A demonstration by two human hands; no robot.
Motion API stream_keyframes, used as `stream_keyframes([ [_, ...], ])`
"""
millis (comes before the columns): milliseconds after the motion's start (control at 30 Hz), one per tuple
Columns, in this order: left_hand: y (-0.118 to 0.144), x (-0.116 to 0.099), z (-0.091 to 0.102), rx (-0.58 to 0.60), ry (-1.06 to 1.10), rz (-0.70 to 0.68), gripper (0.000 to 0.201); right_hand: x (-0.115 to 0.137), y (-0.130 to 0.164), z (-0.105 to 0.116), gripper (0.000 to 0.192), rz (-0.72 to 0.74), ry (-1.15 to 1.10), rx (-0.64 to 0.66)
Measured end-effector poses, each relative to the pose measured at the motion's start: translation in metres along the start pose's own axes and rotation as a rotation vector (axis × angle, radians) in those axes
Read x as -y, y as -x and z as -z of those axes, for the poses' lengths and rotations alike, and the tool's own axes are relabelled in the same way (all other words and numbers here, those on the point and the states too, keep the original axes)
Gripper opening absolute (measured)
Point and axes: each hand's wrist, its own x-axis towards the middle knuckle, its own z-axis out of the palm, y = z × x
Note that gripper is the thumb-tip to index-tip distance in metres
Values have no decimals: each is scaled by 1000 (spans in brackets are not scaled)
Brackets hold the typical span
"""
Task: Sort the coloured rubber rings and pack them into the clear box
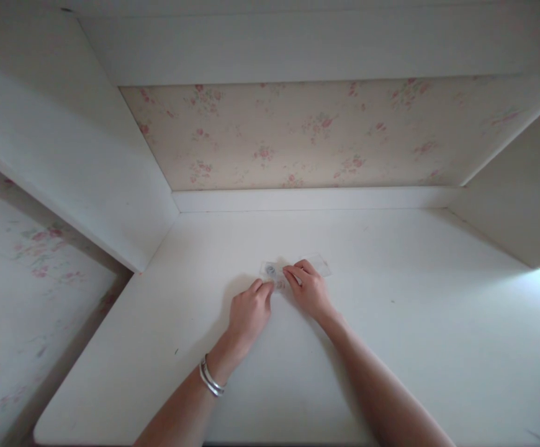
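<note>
A small clear plastic bag (280, 285) lies on the white desktop between my hands, with faint reddish marking on it. At its upper left is a small grey, round, coiled-looking item (270, 270); whether it lies inside the plastic cannot be made out. My left hand (251, 306), with a silver bangle at its wrist, pinches the near left edge of the bag. Thumb and fingertips of my right hand (308, 287) are pressed together at the bag's upper right. Behind that hand, a flat see-through plastic piece (320, 264) sticks out to the right, partly hidden.
The white desktop (382, 366) has raised side panels, a left one (112, 186) and a right one (526, 180). A low ledge (316, 199) runs along the back beneath floral wallpaper (316, 133). Overhead is a white shelf board (316, 49). A tiny dark speck (175, 351) lies left.
</note>
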Motion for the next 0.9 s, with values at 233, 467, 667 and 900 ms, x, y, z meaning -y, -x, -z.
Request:
stream_keyframes([
  [233, 1, -21, -4, 53, 0, -111, 26, -16, -7, 20, 26, -127, -59, -190],
  [467, -13, -51, -15, 78, -113, -207, 25, -25, -1, 32, 26, -148, -73, -189],
  [667, -21, -61, -21, 97, -188, -206, 28, -23, 1, 34, 23, -117, -63, -96],
  [900, -19, -62, -26, 96, -212, -222, 27, -27, 2, 35, 21, -113, -51, -61],
])
